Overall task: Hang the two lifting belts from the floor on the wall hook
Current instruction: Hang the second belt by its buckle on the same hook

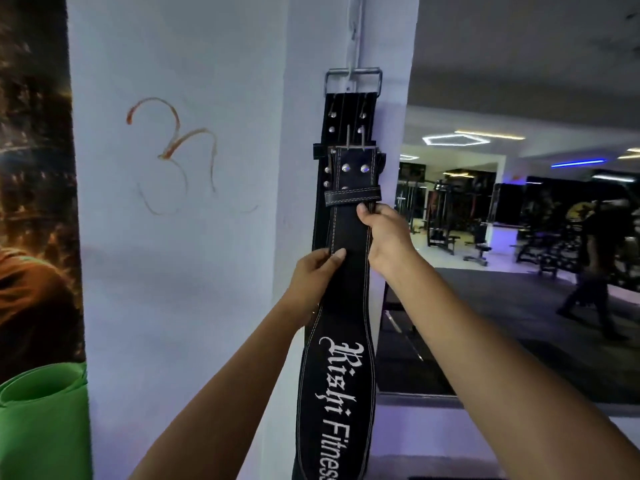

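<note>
Against the white wall (194, 237), at its corner, one black lifting belt (346, 109) already hangs by its steel buckle frame (353, 77) from the wall hook (352, 69), and a second belt (341, 368), stitched in white and lettered down its wide back pad, is held flat in front of it with its own buckle (351, 148) well short of the hook. The left hand (313, 277) is clamped on the second belt's left edge, thumb laid across the face where the strap starts to widen; the right hand (382, 233) is closed on the right edge higher up, just under the keeper loop (352, 199), thumb on the front. This thick leather looks stiff and fairly heavy: it holds its shape between the hands and hangs in one long plank, so it should not fold or slip easily, though its lower end will likely swing. The narrow strap near the buckle seems the best place to hold, since the buckle frame is what must go over the hook. A rolled green mat (41, 420) stands at lower left, well apart.
</note>
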Demonstrator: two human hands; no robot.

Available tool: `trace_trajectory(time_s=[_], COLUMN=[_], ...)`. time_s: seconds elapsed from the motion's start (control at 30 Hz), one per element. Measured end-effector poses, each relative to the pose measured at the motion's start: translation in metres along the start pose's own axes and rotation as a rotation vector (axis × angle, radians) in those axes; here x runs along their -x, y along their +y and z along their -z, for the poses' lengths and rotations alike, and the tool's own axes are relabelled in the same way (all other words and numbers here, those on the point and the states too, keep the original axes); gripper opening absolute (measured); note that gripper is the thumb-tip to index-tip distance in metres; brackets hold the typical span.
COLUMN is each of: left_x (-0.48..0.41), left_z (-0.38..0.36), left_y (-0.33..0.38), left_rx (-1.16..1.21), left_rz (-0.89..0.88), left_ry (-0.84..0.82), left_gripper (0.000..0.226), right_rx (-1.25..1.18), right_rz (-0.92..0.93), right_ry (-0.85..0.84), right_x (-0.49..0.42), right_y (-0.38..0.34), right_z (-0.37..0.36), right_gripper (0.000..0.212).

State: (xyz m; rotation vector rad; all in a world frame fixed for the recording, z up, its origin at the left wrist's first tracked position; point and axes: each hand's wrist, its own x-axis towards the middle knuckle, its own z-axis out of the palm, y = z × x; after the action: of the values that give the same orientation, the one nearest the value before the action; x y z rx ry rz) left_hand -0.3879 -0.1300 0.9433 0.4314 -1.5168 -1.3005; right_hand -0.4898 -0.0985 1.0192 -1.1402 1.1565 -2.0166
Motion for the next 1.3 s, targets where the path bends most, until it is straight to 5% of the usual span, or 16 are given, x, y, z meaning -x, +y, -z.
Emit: trace_trajectory(time_s=[0.3, 0.47, 0.67, 0.87, 1.07, 1.3], left_x=[0.028, 0.017, 0.052, 0.038, 0.068, 0.049], left_z=[0.007, -0.012, 0.008, -0.010, -0.003, -0.012], left_y=[-0.018, 0.017, -0.030, 0.007, -0.022, 0.009], left_rx=[-0.179, -0.047, -0.202, -0.091, -0.137, -0.105], left_rz=[0.083, -0.035, 0.198, 0.095, 0.285, 0.251], left_ry=[-0.135, -0.101, -0.289, -0.306, -0.405, -0.339], left_gripper=[0.006, 0.007, 0.020, 0.018, 0.026, 0.031], right_rx=[0.017, 0.005, -0.007, 0.006, 0.004, -0.027], right_rz=[0.098, 0.092, 0.114, 0.116, 0.119, 0.146], right_ry=[0.010, 0.011, 0.019, 0.017, 0.041, 0.056], right_x=[-0.003, 0.004, 0.011, 0.022, 0.027, 0.029], right_y=[-0.062, -0.071, -0.090, -0.093, -0.098, -0.110], right_z=[0.010, 0.013, 0.021, 0.017, 0.020, 0.022], right_gripper=[0.027, 0.025, 0.023, 0.018, 0.022, 0.023])
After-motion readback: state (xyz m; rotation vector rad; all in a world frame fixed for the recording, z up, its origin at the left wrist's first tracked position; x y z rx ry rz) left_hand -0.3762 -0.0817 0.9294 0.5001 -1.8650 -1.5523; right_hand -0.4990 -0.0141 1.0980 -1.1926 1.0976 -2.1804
